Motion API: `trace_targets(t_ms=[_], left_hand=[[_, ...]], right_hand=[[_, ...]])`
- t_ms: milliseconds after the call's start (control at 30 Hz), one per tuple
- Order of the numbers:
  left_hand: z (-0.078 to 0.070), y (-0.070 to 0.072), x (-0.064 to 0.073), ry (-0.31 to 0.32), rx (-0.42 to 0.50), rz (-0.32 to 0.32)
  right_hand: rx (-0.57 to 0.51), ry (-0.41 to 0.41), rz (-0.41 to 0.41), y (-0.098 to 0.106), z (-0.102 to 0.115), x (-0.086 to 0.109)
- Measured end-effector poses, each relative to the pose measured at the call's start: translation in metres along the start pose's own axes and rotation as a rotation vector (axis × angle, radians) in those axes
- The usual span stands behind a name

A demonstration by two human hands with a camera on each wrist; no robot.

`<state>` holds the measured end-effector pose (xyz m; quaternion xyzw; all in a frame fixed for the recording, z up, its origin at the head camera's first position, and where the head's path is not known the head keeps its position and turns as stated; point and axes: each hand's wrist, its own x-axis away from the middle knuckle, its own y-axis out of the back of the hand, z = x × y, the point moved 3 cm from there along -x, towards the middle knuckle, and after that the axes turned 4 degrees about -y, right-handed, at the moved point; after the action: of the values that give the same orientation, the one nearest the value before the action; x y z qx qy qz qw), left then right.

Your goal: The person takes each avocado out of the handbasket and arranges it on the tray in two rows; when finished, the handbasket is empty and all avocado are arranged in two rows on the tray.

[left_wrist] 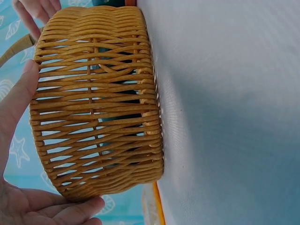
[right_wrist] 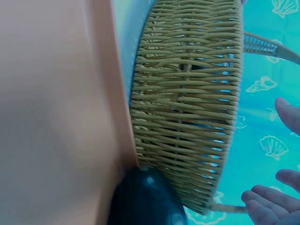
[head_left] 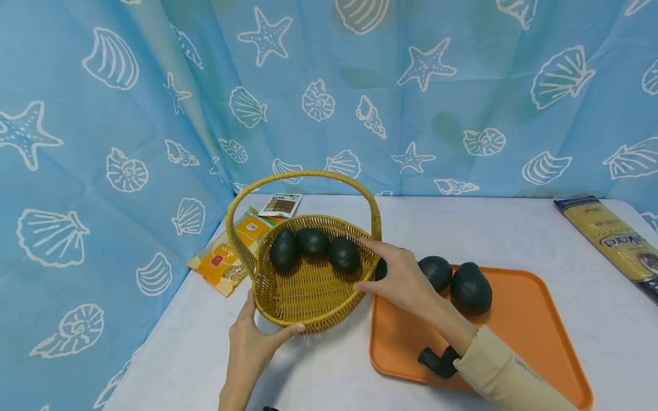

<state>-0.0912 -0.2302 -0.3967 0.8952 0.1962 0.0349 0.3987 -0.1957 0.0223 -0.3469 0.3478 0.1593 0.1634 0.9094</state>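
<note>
A wicker basket [head_left: 308, 297] with a tall arched handle holds three dark avocados, one on the left [head_left: 284, 251], one in the middle [head_left: 312, 243] and one on the right [head_left: 344, 255]. My left hand [head_left: 252, 342] grips the basket's near left side, thumb along the rim and fingers round the end. Over the right rim, my right hand [head_left: 398, 279] has thumb and fingers spread with nothing between them; the right wrist view shows it apart from the weave. Beside it, two avocados [head_left: 470, 288] lie on an orange tray [head_left: 529, 308], and another is partly hidden behind the hand.
Behind the basket on the left lie a yellow-orange food packet [head_left: 231, 251] and a small white sachet [head_left: 281, 204]. A pasta bag [head_left: 617, 242] lies at the far right. A blue shell-patterned curtain [head_left: 319, 142] hangs along the back and left of the white table.
</note>
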Motion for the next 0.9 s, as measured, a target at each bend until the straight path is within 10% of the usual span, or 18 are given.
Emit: trace_targets(t_ms=[900], left_hand=[[0.000,-0.001,0.000,0.004,0.005,0.002]], right_hand=[[0.134,-0.087,0.098,-0.037,-0.002,-0.042]])
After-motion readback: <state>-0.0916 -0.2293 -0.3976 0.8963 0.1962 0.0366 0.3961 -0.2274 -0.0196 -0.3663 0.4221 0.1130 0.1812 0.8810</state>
